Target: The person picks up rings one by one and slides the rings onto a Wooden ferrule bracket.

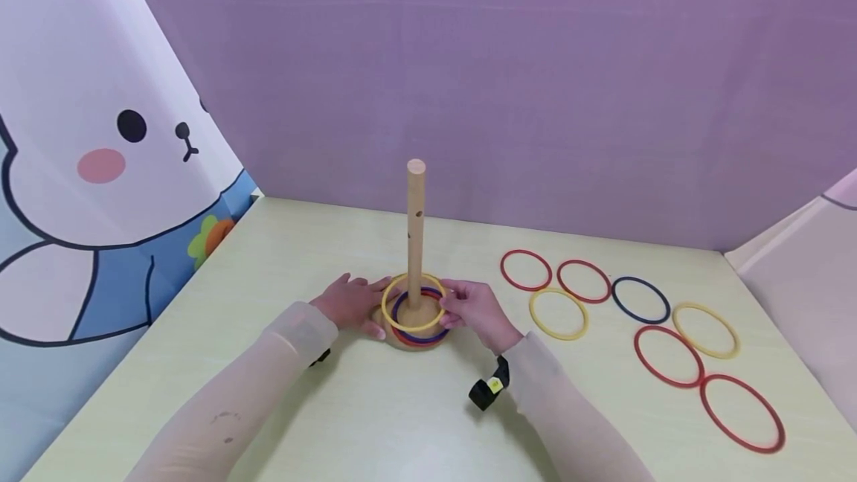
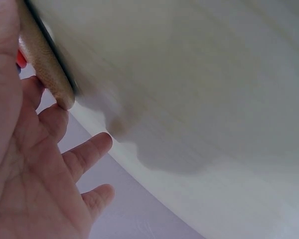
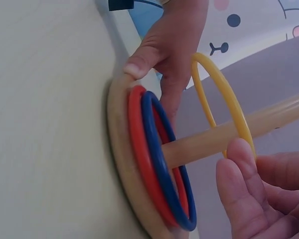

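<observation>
A wooden peg [image 1: 416, 236] stands upright on a round wooden base [image 3: 120, 144]. A red ring [image 3: 139, 134] and a blue ring [image 3: 154, 144] lie around the peg, the blue one leaning over the red. My right hand [image 1: 477, 311] pinches a yellow ring [image 3: 228, 94] between thumb and fingers; the ring encircles the peg, raised above the other two. At the base's left side, my left hand [image 1: 350, 303] rests with spread fingers. Its thumb lies on the rim in the right wrist view, and two fingertips touch the base's edge in the left wrist view.
On the table's right side lie several loose rings: red ones [image 1: 526, 289], yellow ones [image 1: 586, 324] and a blue one [image 1: 640, 321]. A purple backdrop [image 1: 502, 95] rises behind the table [image 1: 375, 422], and a cartoon-printed cloth [image 1: 67, 95] hangs on the left.
</observation>
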`<state>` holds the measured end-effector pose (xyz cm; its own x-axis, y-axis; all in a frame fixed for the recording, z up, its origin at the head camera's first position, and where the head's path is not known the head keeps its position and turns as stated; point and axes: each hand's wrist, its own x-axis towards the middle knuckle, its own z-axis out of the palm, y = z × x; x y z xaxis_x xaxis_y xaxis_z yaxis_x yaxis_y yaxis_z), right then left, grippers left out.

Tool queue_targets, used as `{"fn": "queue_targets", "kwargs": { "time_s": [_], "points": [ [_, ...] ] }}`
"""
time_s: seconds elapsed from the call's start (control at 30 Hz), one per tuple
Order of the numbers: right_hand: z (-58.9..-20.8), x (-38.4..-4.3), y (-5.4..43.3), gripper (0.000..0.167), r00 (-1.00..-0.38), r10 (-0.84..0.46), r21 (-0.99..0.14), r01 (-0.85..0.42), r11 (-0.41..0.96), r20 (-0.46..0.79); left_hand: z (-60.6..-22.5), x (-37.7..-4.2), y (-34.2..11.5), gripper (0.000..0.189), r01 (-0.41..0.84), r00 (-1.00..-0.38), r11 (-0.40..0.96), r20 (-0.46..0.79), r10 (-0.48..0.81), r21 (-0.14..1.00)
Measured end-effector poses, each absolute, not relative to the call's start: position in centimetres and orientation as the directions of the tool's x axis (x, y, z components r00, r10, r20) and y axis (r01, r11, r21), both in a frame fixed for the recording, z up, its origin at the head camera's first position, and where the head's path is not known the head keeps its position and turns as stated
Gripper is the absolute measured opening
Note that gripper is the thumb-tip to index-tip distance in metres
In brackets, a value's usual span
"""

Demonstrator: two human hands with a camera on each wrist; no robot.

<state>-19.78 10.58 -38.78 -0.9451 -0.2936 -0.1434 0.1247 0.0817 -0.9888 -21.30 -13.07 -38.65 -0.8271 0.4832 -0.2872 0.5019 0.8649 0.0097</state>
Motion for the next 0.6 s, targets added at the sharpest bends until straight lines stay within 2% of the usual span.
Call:
{"fn": "queue_targets", "kwargs": {
  "time_s": [0.6],
  "points": [
    [-39.62, -19.71, 11.34, 0.041, -0.943, -0.283, -0.982, 0.143, 0.124, -0.173, -38.63, -21.31, -13.02, 0.087, 0.495, -0.828, 0.869, -0.297, 0.475, 0.009]
  ]
}}
